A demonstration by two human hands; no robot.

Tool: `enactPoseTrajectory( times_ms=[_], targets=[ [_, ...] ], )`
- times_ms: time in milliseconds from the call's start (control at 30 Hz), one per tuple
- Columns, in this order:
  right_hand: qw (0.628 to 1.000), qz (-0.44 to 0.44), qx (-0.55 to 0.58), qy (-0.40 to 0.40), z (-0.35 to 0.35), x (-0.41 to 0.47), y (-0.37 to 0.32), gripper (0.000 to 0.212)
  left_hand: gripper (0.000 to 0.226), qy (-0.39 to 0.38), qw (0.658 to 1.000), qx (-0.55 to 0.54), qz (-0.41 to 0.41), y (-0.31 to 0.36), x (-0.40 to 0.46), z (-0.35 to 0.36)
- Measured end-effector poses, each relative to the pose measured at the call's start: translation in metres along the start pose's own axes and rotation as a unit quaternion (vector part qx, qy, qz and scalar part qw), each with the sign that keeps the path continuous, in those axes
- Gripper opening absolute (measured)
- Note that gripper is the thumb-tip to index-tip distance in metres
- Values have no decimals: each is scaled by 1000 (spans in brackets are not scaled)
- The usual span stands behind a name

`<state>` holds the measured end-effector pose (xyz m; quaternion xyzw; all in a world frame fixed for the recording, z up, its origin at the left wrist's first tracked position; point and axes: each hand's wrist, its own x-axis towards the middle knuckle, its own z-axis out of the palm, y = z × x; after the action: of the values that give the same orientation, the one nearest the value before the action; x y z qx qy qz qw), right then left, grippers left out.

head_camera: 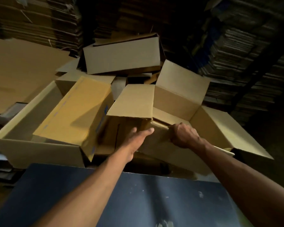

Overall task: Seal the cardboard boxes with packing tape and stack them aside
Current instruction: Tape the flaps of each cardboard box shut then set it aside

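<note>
**Picking an open box from the pile, before any taping**

A person reaches over a dark blue desk (138, 194) into a heap of plain brown cardboard boxes. The landmark is the open brown cardboard box (179, 102) at centre right, its flaps standing up and splayed outward. The right hand (184, 135) curls over that box's near flap edge and grips it. The left hand (138, 141) lies just left of the right hand, fingers straight and together, flat against the box's near side, holding nothing.

Left of the open box lies a yellowish brown cardboard box (75, 112) with faint blue markings, tilted inside a wider open brown carton (28, 120). Behind the open box sits a pale brown box on its side (121, 58).

This looks like the fetching step: the box is unsealed. Next, it likely needs pulling onto the desk and its flaps folding shut. No tape is visible.

The blue markings are too blurred to read; no other writing shows.
</note>
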<state>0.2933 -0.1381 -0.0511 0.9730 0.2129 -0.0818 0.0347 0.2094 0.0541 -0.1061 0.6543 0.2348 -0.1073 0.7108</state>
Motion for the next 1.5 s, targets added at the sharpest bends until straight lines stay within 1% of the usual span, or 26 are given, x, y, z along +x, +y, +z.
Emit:
enactPoseTrajectory(
  times_ms=[100, 167, 267, 333, 400, 467, 533, 700, 767, 833, 867, 933, 1000, 1033, 1100, 1133, 1167, 1200, 1267, 1333, 1400, 1500],
  targets=[
    [999, -29, 3, -20, -19, -36, -10, 30, 107, 48, 998, -11, 25, -1, -27, 17],
    [998, -55, -6, -37, -24, -67, -20, 27, 111, 73, 997, 21, 25, -16, -56, 29],
    [994, -107, -12, -36, -19, -123, -42, 26, 96, 132, 987, 89, 3, -53, -114, 40],
    [990, -143, 12, -17, -10, -161, -61, 25, 97, 179, 980, 79, -20, -77, -159, 44],
    [984, -176, 39, -6, 7, -197, -82, 24, 101, 236, 968, 51, -61, -99, -201, 44],
    [978, -199, 64, -2, 30, -230, -103, 22, 102, 287, 953, 3, -96, -124, -237, 42],
    [972, -214, 94, -5, 53, -261, -127, 20, 101, 318, 940, -35, -122, -148, -266, 33],
    [952, -244, 179, -36, 75, -323, -182, 17, 96, 361, 920, -16, -151, -195, -322, -3],
    [933, -262, 234, -83, 71, -336, -196, 23, 97, 383, 910, 4, -160, -198, -344, -20],
    [908, -270, 289, -139, 67, -347, -202, 44, 94, 391, 908, 31, -151, -198, -360, -35],
    [902, -272, 297, -158, 64, -352, -201, 54, 94, 390, 909, 35, -144, -197, -365, -40],
    [900, -284, 278, -179, 62, -360, -192, 70, 96, 372, 919, 38, -122, -197, -372, -45],
    [904, -296, 230, -208, 67, -372, -174, 85, 99, 338, 934, 51, -103, -206, -378, -48],
    [902, -305, 201, -231, 71, -381, -164, 98, 100, 324, 939, 56, -99, -215, -380, -50],
    [892, -332, 126, -280, 83, -404, -146, 128, 107, 309, 941, 73, -116, -240, -387, -54],
    [889, -343, 69, -296, 90, -417, -139, 142, 111, 304, 940, 76, -131, -255, -391, -56],
    [887, -347, 19, -305, 97, -430, -133, 153, 115, 302, 940, 71, -145, -272, -395, -58],
    [890, -344, -16, -300, 105, -442, -128, 158, 119, 297, 939, 61, -164, -290, -396, -60],
    [903, -350, -47, -244, 118, -458, -125, 157, 119, 291, 935, -4, -204, -314, -401, -61],
    [909, -366, -47, -192, 132, -462, -129, 148, 110, 304, 918, -79, -243, -326, -402, -65],
    [909, -379, -20, -173, 140, -457, -137, 139, 110, 306, 912, -127, -242, -328, -398, -72],
    [904, -400, 16, -148, 141, -441, -160, 127, 111, 306, 915, -167, -205, -320, -388, -100]
  ],
)
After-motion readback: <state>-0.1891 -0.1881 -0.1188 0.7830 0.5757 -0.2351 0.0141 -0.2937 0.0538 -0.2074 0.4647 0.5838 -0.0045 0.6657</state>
